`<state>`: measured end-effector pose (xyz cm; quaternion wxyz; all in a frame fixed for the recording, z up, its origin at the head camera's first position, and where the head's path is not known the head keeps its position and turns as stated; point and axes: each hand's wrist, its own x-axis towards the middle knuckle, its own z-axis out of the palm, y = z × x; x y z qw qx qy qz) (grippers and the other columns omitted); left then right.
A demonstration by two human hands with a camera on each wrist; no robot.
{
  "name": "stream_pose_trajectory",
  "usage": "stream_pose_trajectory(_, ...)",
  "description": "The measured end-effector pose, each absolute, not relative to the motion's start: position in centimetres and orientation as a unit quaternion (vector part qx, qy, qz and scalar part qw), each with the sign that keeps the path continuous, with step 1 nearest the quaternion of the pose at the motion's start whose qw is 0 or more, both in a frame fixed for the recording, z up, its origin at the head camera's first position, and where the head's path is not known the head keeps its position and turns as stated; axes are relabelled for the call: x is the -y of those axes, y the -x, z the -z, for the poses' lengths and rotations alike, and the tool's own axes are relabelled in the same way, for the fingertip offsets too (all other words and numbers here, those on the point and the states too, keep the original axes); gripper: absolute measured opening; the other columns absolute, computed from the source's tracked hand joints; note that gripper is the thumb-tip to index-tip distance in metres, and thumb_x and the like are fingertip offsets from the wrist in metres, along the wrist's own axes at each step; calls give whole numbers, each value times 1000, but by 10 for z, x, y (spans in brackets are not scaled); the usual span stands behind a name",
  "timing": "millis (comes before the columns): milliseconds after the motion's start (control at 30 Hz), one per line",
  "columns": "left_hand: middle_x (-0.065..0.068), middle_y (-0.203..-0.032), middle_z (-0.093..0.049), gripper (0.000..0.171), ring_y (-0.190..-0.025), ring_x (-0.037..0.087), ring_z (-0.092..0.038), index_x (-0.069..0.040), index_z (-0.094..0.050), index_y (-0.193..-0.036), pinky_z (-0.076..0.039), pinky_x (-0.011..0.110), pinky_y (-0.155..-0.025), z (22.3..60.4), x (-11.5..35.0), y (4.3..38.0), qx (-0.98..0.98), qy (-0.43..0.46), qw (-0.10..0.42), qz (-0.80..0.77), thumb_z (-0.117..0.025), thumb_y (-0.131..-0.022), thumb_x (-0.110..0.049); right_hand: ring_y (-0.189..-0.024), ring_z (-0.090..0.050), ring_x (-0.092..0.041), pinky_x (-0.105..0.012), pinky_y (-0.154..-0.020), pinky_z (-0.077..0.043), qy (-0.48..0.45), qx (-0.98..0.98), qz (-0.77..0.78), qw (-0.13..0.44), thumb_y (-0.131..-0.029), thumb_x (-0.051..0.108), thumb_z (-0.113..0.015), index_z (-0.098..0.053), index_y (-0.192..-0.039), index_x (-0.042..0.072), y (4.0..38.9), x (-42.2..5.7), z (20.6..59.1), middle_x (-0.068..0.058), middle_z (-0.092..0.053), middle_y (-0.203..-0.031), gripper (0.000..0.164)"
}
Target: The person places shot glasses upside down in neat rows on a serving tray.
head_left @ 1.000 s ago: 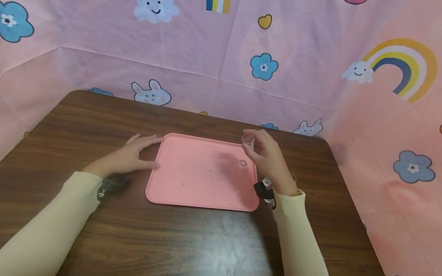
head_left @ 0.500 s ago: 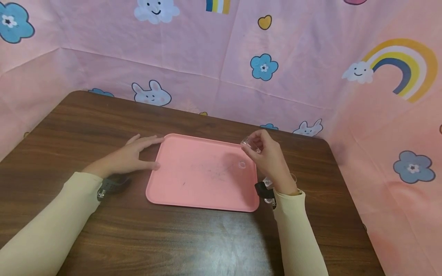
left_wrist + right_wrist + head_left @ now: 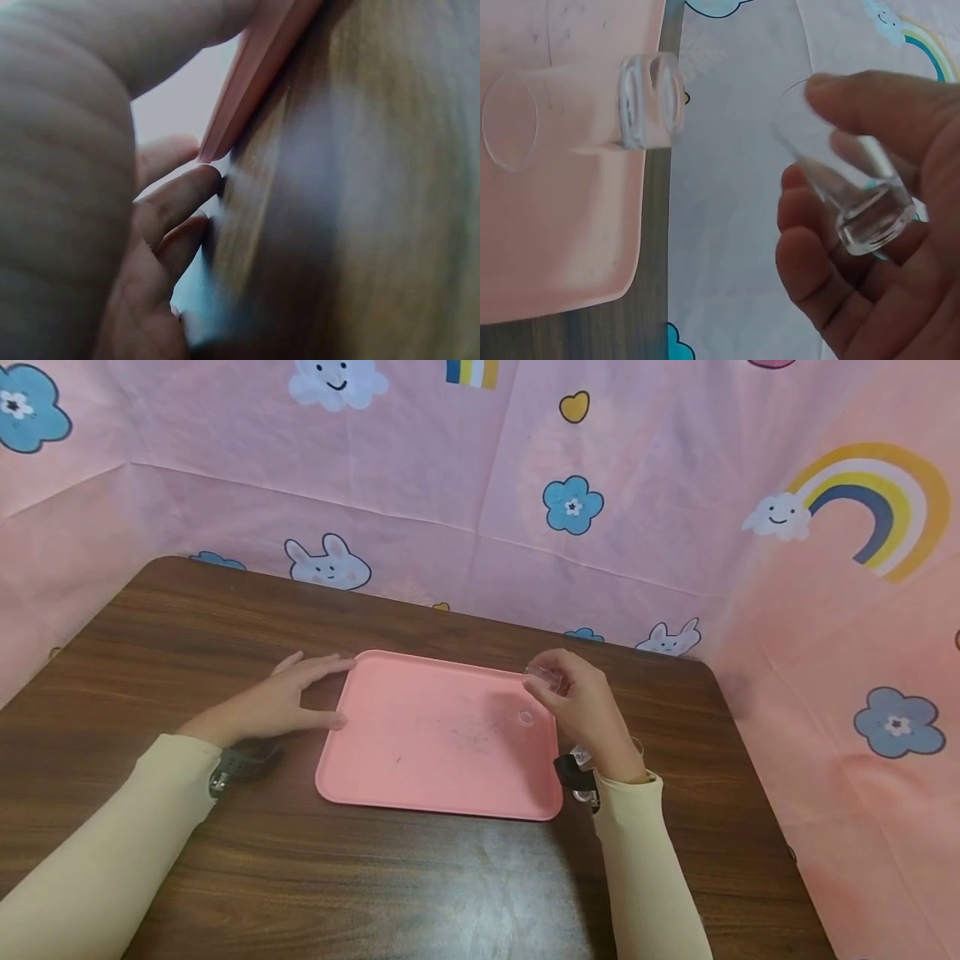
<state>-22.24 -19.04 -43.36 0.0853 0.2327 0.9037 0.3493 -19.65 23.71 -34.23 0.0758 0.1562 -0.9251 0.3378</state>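
My right hand [image 3: 581, 697] grips a clear shot glass [image 3: 874, 217] above the tray's far right corner. The right wrist view shows this glass tilted, its thick base raised above its rim. A second clear shot glass [image 3: 651, 101] stands upside down on the pink tray [image 3: 427, 735], rim on the surface. From the head view it appears as a faint ring. At the tray's left side rests my left hand [image 3: 273, 702], fingers extended, with the thumb and index finger at the edge. In the left wrist view, its fingers [image 3: 187, 195] lie along the tray's outer side.
Clear glassware [image 3: 582, 756] stands on the table just right of the tray, partly hidden by my right wrist and its black strap [image 3: 573, 774]. The brown wooden table [image 3: 360, 885] surrounds the tray. A pink patterned cloth [image 3: 420, 468] hangs behind and at the sides.
My right hand has turned its shot glass over from upright, so the rim now points down. The left hand, the tray and the shot glass on it have stayed in place.
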Motion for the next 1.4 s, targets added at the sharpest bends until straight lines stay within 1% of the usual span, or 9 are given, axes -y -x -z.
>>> stream_pose_trajectory(233, 19, -164, -36, 90, -155, 40, -24, -14, -41, -159, 5, 55, -128, 431, 190, 222, -902, -237, 91, -348, -82, -86, -48, -98, -66, -26, -42, -87, -61, -154, 931, -321, 77, -98, 11, -72, -69, -126, 7, 197, -239, 343, -12, -64, -116, 29)
stream_pose_trajectory(433, 19, -164, -37, 90, -155, 39, -24, -14, -41, -159, 4, 56, -128, 431, 190, 221, -901, -238, 88, -352, -82, -86, -47, -96, -67, -27, -44, -87, -61, -139, 928, -332, 94, -98, 10, -70, -60, -131, 5, 198, -238, 341, -13, -66, -114, 35)
stream_pose_trajectory(667, 18, -164, -37, 89, -155, 39, -24, -16, -42, -158, 4, 55, -128, 433, 190, 223, -901, -235, 87, -354, -83, -85, -46, -91, -69, -26, -41, -83, -61, -123, 918, -362, 102, -97, 8, -71, -57, -126, 6, 197, -236, 340, -13, -65, -105, 32)
stream_pose_trajectory(833, 18, -163, -38, 88, -155, 38, -25, -16, -43, -158, 4, 55, -128, 434, 190, 224, -901, -237, 83, -353, -83, -85, -46, -93, -66, -27, -42, -85, -61, -149, 924, -329, 122, -97, 5, -71, -64, -136, 3, 199, -235, 342, -14, -66, -106, 39)
stream_pose_trajectory(1033, 17, -163, -39, 88, -156, 38, -24, -15, -43, -158, 4, 56, -128, 433, 190, 223, -900, -239, 80, -356, -82, -86, -46, -99, -66, -32, -45, -88, -58, -175, 927, -302, 135, -99, 3, -69, -56, -147, 2, 203, -236, 346, -18, -69, -113, 50)
stream_pose_trajectory(1100, 17, -163, -39, 88, -156, 38, -24, -15, -43, -158, 4, 56, -128, 433, 190, 223, -900, -239, 80, -357, -82, -86, -45, -105, -68, -32, -46, -93, -59, -152, 932, -307, 120, -99, 5, -69, -55, -146, 1, 202, -235, 347, -18, -70, -118, 49)
stream_pose_trajectory(1200, 18, -163, -40, 88, -156, 38, -24, -14, -43, -158, 4, 55, -128, 432, 190, 223, -899, -240, 79, -358, -82, -86, -45, -112, -69, -31, -47, -100, -57, -115, 935, -323, 92, -98, 7, -71, -56, -135, 3, 201, -233, 348, -17, -70, -119, 40)
stream_pose_trajectory(1300, 17, -163, -40, 88, -156, 38, -24, -14, -43, -158, 4, 55, -128, 433, 190, 223, -899, -240, 80, -358, -82, -86, -45, -110, -69, -29, -45, -100, -57, -103, 933, -336, 75, -96, 7, -73, -58, -125, 4, 201, -231, 350, -14, -69, -114, 33)
stream_pose_trajectory(1400, 16, -163, -40, 88, -156, 37, -24, -15, -43, -158, 4, 55, -128, 433, 190, 223, -899, -240, 81, -357, -82, -86, -45, -108, -68, -27, -43, -99, -58, -106, 934, -334, 65, -95, 6, -75, -63, -124, 5, 202, -230, 353, -11, -68, -113, 32)
